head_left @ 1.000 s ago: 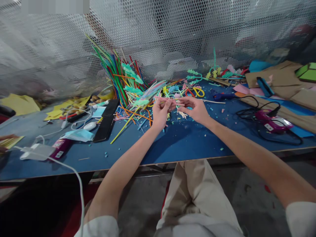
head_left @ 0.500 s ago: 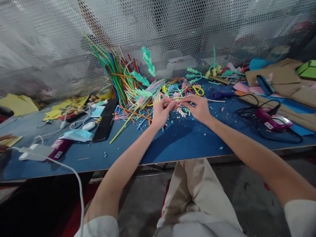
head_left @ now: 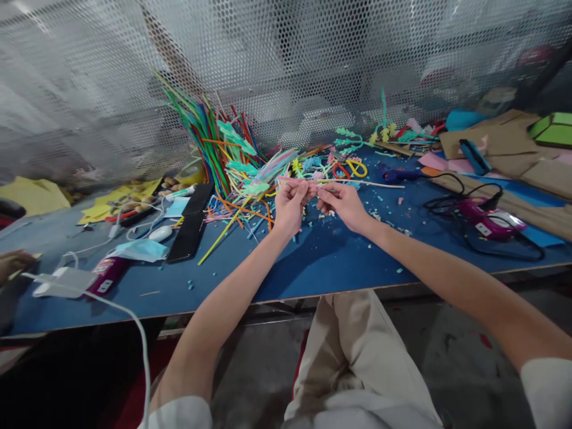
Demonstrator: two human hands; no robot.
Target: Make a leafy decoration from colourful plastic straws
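Close together above the blue table (head_left: 313, 268), my left hand (head_left: 289, 208) and my right hand (head_left: 346, 205) both pinch a fuzzy pink pipe cleaner (head_left: 288, 180). Its strand runs between the fingertips, which partly hide it. A thin pale stem (head_left: 384, 185) sticks out to the right behind my right hand; I cannot tell whether it joins the pink piece. Green leafy pipe-cleaner pieces (head_left: 236, 138) lean beyond my left hand. Scissors with red and yellow handles (head_left: 357, 168) lie behind my right hand.
A tall bundle of coloured pipe cleaners (head_left: 214, 143) stands at the back. To the left are a black phone (head_left: 183, 238), a face mask (head_left: 142, 250) and a white cable (head_left: 145, 345). A blue glue gun (head_left: 397, 174) and a purple power strip (head_left: 489, 220) lie right. Another person's hand (head_left: 15, 262) shows far left.
The green leafy pieces have swung left and down. My fingers have shifted on the pink pipe cleaner, more of which shows above my left hand. The other person's hand has moved.
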